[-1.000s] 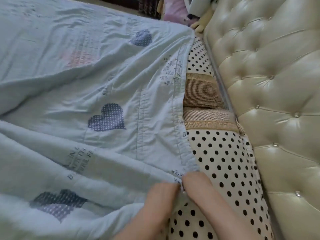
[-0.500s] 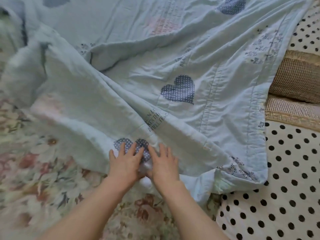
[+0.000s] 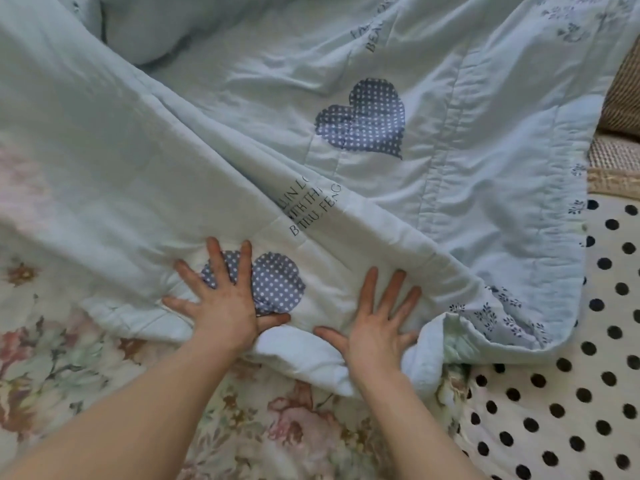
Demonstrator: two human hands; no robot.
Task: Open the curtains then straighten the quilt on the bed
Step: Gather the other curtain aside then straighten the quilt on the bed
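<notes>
sprawling across most of the bed, the pale blue quilt (image 3: pixel 173 150) is lying rumpled, with a thick diagonal fold running from the upper left down toward its near right corner. a floral sheet (image 3: pixel 52 358) is showing below the quilt's near edge at the lower left, and a cream polka-dot fabric (image 3: pixel 571 393) is lying along the right side, partly under the quilt's corner. a tan woven cushion (image 3: pixel 620 98) is peeking in at the right edge. you are pressing both palms down on the quilt close to its near edge: your left hand (image 3: pixel 225 310) is lying flat with fingers spread, and your right hand (image 3: pixel 377 334) is lying flat beside it, apart from it, fingers splayed, neither one gripping anything. a dotted heart patch (image 3: pixel 363 119) is sitting on the quilt beyond the fold. a second heart (image 3: pixel 277 285) is lying partly under your left fingers. dark printed lettering (image 3: pixel 304 206) is running across the fold just above it, partly hidden.
</notes>
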